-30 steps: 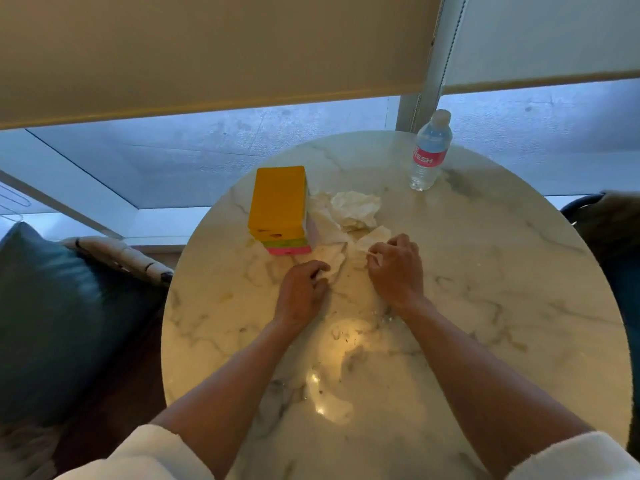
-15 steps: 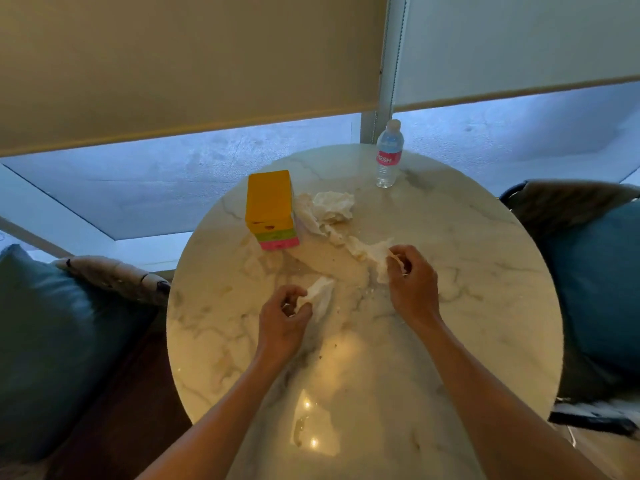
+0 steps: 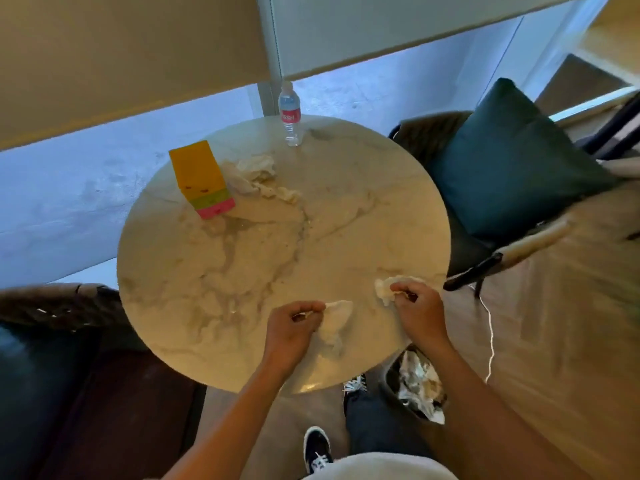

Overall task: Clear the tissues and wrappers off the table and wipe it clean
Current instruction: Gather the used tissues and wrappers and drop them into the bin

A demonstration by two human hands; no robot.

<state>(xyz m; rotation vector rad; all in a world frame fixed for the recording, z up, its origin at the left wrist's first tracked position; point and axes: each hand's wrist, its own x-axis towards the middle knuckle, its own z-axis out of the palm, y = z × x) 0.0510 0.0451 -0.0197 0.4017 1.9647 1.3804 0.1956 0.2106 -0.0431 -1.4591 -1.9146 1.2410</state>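
White crumpled tissue (image 3: pixel 334 320) is pinched by left hand (image 3: pixel 289 332), another tissue (image 3: pixel 388 289) by right hand (image 3: pixel 420 311), both over marble table (image 3: pixel 242 271) near edge; more tissues (image 3: pixel 258 174) left beside yellow box (image 3: pixel 201 178).

Single head-worn view, wide-angle. Looks steeply down from above the near edge of the round marble table (image 3: pixel 263 258). Window at frame top, floor at bottom.

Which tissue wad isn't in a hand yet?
The crumpled pile beside the yellow box; the other two are pinched by the left hand and right hand.
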